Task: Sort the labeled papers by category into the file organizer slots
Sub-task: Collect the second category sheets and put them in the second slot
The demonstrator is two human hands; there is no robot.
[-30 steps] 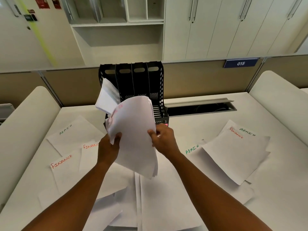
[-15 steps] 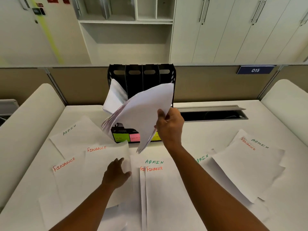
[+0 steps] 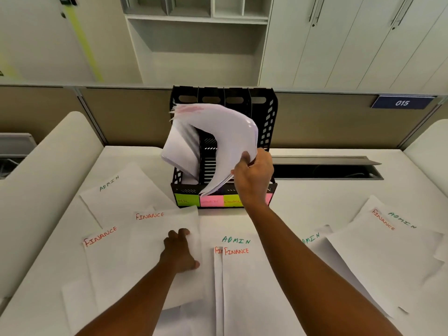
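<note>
White cabinets [image 3: 339, 40] rise behind the file organizer [image 3: 266, 122] on the paper-strewn worktop [image 3: 327, 190]. The right hand [image 3: 254, 177] grips a curling paper stack [image 3: 225, 141] over its slots; the left hand [image 3: 180, 252] presses flat on a FINANCE sheet [image 3: 155, 238] before it.

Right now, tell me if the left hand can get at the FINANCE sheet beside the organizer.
Probably yes: the left hand already rests on that FINANCE sheet, nothing lies over it, and the right hand holds its paper stack well above.

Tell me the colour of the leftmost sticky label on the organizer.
Lime green sticky label, clearest in the head view.
</note>
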